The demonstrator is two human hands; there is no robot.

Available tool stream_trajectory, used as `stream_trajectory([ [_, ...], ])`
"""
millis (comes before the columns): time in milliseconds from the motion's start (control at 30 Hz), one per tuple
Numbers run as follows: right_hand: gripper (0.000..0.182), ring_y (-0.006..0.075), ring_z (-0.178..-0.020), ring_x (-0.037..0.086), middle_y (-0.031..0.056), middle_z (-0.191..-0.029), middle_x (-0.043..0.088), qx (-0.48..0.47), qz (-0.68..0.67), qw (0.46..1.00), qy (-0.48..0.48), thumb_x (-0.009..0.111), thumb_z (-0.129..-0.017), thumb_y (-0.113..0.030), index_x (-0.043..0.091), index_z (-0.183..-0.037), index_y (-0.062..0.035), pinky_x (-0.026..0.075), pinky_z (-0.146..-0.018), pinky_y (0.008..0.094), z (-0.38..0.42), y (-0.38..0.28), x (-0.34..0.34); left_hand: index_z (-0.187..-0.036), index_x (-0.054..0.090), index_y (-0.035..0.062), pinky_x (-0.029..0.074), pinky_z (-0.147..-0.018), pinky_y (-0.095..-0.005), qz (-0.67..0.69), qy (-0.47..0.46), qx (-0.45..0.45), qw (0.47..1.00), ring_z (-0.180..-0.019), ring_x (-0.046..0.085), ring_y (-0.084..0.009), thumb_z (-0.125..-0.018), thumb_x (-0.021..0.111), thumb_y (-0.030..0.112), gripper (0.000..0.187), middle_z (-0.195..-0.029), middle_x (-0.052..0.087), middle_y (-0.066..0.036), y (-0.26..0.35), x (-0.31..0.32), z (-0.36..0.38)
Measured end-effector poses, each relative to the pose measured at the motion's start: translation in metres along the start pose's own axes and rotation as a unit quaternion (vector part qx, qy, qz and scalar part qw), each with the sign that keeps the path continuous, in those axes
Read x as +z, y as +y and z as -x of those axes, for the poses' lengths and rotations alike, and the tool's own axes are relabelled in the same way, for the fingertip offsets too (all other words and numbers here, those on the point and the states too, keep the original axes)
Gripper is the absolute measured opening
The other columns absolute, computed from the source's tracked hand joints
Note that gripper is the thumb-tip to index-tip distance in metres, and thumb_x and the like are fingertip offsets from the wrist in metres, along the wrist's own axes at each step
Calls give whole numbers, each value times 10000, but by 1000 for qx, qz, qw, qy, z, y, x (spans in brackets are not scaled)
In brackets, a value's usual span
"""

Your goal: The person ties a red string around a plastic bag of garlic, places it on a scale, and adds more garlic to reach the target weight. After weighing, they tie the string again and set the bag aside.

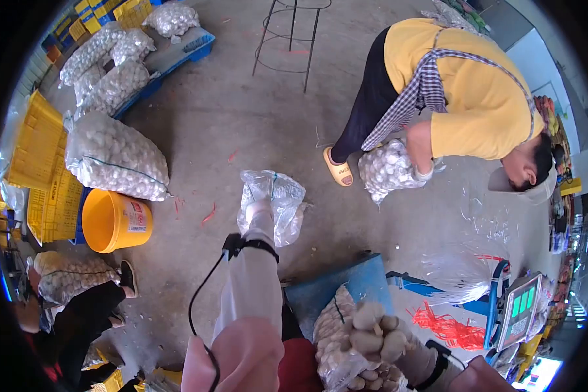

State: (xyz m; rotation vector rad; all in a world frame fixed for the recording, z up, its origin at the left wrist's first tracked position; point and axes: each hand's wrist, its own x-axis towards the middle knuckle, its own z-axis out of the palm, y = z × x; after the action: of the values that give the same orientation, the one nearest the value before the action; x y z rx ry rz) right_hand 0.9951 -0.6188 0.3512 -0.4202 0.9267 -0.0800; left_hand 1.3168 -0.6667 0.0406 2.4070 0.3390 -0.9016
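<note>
My left hand reaches forward and is closed on a crumpled clear plastic bag. The plastic partly covers its fingers. At the lower right my right hand is closed around several pale, round bulbs that look like garlic. It is above an open clear bag of similar bulbs. Just beside this stands a filled bag with a dark tie or band, against a blue platform.
A co-worker bends over a filled bag. An orange bucket, yellow crates and a large full bag stand left. A scale display, red strips and a wire stool are around. Another person sits lower left.
</note>
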Motion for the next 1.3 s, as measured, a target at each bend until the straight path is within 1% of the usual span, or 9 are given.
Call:
stream_trajectory([
  [100,182,144,-664,465,7,-793,410,162,-299,932,-126,574,-882,-203,475,-964,-73,479,-581,251,-62,-22,-1,-817,654,13,445,-625,-344,216,-87,143,962,-680,578,-166,-795,673,220,208,-715,626,-50,-49,1,-13],
  [167,141,102,-611,439,-2,-787,385,60,-60,992,-89,551,-903,-146,426,-848,-112,485,-552,224,-106,-33,18,-771,611,55,366,-503,-287,489,-147,155,846,-559,483,-105,-826,612,57,54,-621,523,8,-111,8,-16],
  [433,263,89,-537,403,-5,-701,443,104,133,971,-169,583,-916,-338,422,-815,-157,354,-467,214,-290,-6,27,-846,618,83,248,-355,-209,488,-90,53,866,-426,380,-33,-860,580,67,43,-652,555,11,-195,-59,89],
  [633,179,167,-615,559,46,-753,542,238,-44,904,-353,533,-948,-299,574,-934,-126,502,-538,310,-408,68,-58,-839,617,27,322,-478,-193,557,-125,8,821,-546,446,-44,-855,570,10,52,-677,546,22,-170,-67,100],
  [767,209,309,-791,589,106,-750,570,-317,483,816,-34,549,-902,-317,569,-945,-113,498,-701,428,-417,80,-79,-823,595,87,260,-367,-198,556,-121,40,821,-445,397,-34,-873,575,80,55,-640,516,40,-172,-64,98],
  [833,253,374,-1020,565,177,-931,639,-381,649,513,412,557,-870,-321,603,-950,-85,465,-840,457,-387,63,-62,-812,585,96,279,-383,-205,587,-102,-2,803,-481,423,-45,-884,557,85,79,-654,506,46,-172,-68,103],
  [1033,310,372,-940,619,167,-992,669,-178,750,593,233,513,-902,-337,637,-955,-57,476,-819,443,-425,54,-100,-780,562,118,280,-392,-227,568,-89,-5,819,-487,424,-73,-910,562,165,138,-643,479,56,-190,-64,95],
  [1167,333,369,-814,641,174,-891,675,-407,645,626,162,487,-923,-315,651,-923,-25,482,-728,437,-372,18,-65,-746,518,138,184,-359,-229,581,-132,45,802,-407,319,-69,-914,595,329,267,-571,382,64,-175,-118,89],
  [1300,295,327,-709,621,176,-832,654,-369,532,749,140,498,-925,-267,626,-871,-7,457,-652,404,-256,-39,-25,-775,515,127,180,-333,-231,578,-138,36,804,-393,293,-44,-917,596,319,252,-540,359,67,-158,-132,136],
])
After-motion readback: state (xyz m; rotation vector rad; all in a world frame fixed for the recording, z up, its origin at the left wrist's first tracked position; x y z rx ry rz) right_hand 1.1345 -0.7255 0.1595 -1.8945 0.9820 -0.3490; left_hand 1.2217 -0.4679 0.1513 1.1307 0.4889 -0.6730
